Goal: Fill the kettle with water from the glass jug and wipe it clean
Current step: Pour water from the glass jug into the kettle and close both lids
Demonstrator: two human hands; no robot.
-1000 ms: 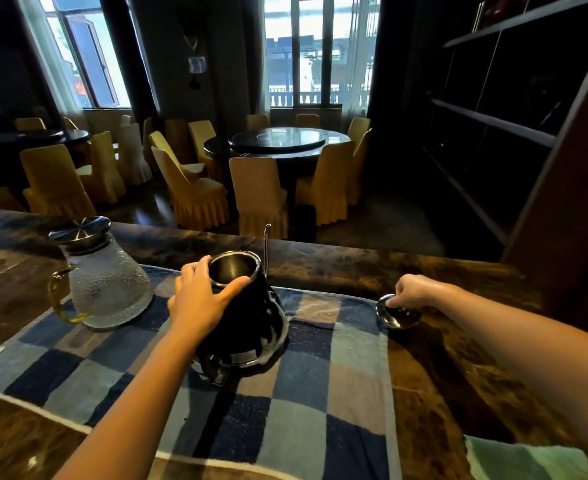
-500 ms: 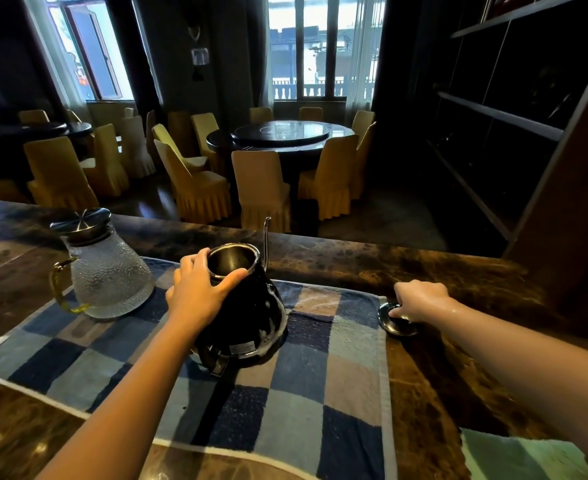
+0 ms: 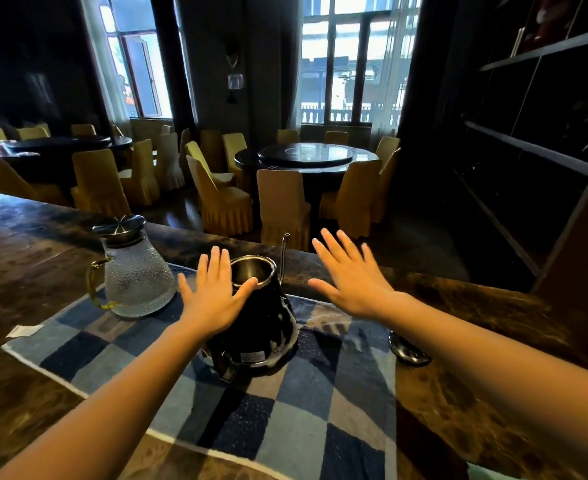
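Head view: both grips are wide, fingers spread, holding nothing. Left hand (image 3: 212,299) sits left of the kettle (image 3: 261,327), thumb by its open rim; right hand (image 3: 351,282) hovers just right. Kettle stands on the checked cloth (image 3: 303,427) on the counter (image 3: 25,393), glass jug (image 3: 136,282) left.

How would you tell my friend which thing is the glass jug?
Find the blue checked cloth on the dark counter. At its far left corner stands the glass jug, left of the black kettle. It is see-through and bumpy, with a yellowish handle and a dark metal lid, while the kettle is black and open on top.
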